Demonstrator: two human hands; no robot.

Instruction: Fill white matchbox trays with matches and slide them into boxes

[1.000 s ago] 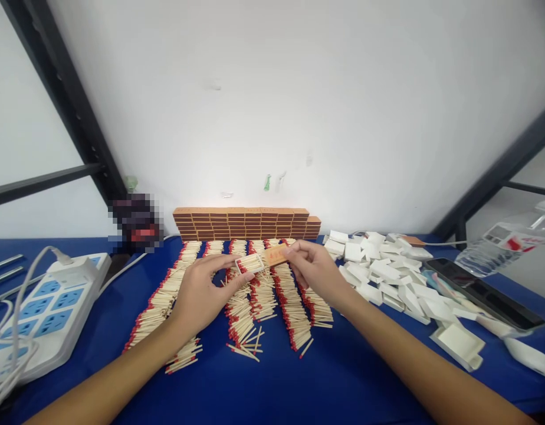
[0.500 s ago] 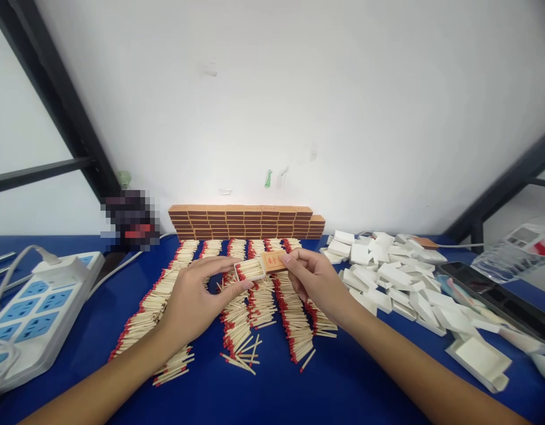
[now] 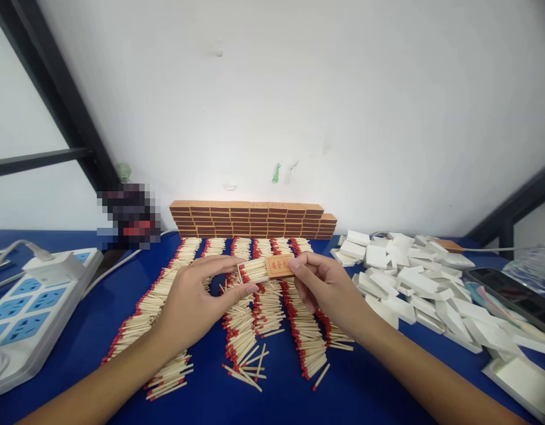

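Between my hands is a partly open matchbox. Its white tray (image 3: 240, 273), filled with red-tipped matches (image 3: 253, 270), is pinched between the thumb and fingers of my left hand (image 3: 206, 286). My right hand (image 3: 319, 280) grips the orange sleeve (image 3: 278, 266) of that matchbox, which has red lettering on top. One end of the tray sits in the sleeve, and the match heads point left. Beneath my hands, rows of loose matches (image 3: 310, 342) lie on the blue table (image 3: 361, 395), partly hidden by my left hand and forearm.
Closed matchboxes (image 3: 250, 219) are stacked against the white wall. Loose white trays (image 3: 414, 277) are heaped at the right, beside a black phone (image 3: 515, 295). A white power strip (image 3: 38, 307) with cables lies at the left. Several stray matches (image 3: 250, 369) lie near the front.
The sleeve in my right hand stays over the tray's right end, with little visible change in overlap. The whole view has shifted slightly, so the heap of trays appears farther right.
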